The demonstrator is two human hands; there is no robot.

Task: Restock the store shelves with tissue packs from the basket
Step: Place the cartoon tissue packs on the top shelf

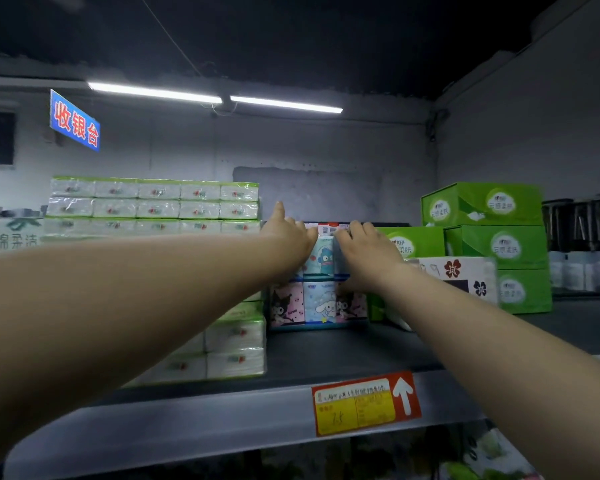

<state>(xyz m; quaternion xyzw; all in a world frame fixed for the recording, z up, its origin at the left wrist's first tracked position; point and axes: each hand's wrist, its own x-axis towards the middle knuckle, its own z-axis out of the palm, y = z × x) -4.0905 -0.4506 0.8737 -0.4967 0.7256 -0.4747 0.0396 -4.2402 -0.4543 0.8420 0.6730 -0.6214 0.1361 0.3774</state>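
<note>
Overhead at far left, a blue sign (74, 120) with red characters is hanging from the wall. Below it, a tall block of green-and-white tissue packs (153, 206) is sitting on the shelf (326, 355), running from the back toward the front edge. Two tube lights (215, 97) are glowing above.

Just right of that block, the left hand (288, 237) is pressing its palm against the left side of the upper tissue pack (321, 254), a pale blue bundle printed with a cartoon figure. Its fingers are curling over the top edge while one digit is sticking straight up, so this grip is clamped on the bundle. The upper tissue pack is resting on top of the lower tissue pack (321, 303), a bundle with pink and blue cartoon panels, which is standing near the back of the shelf between the green-and-white block and the boxes.

The right hand (364, 251) is mirroring the left, fingers hooking over the top right edge and palm lying against the right side, its grip likewise closed on the upper bundle. Beneath the right forearm, a yellow and red price tag (366, 403) with a white arrow is sticking to the shelf's front lip.

Further right, a white box (461, 271) with dark red clover marks is lying just beside the right wrist, and green boxes (482, 206) are standing in tiers behind it.
</note>
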